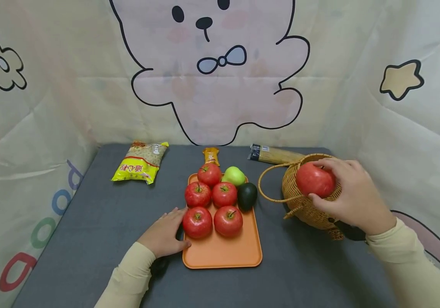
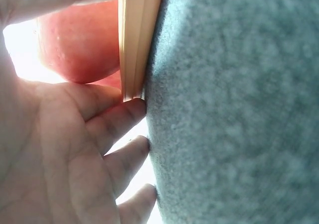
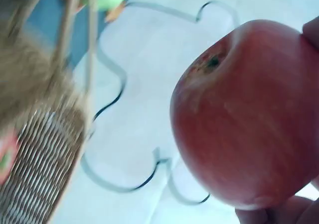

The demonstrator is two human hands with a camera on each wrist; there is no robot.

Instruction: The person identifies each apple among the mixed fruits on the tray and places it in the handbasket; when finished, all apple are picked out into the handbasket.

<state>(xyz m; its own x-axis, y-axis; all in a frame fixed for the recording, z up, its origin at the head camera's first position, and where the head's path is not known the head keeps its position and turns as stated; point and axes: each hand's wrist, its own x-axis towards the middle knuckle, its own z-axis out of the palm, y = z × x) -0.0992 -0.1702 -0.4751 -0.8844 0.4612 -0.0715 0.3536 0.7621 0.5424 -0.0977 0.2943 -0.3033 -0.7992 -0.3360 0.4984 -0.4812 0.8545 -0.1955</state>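
Note:
My right hand grips a red apple over the mouth of a wicker basket. The right wrist view has the apple large at right, its stem hollow facing up-left, and the basket at left with part of another red apple inside. My left hand rests against the left side of an orange tray, fingers loosely extended. In the left wrist view its fingertips touch the grey cloth beside the tray's edge. On the tray sit several red apples, a green apple and an avocado.
A yellow snack bag lies at the back left. Behind the tray is a small orange packet. A bundle of dry noodles lies behind the basket, whose looped handle leans toward the tray. Printed cloth walls surround the grey table.

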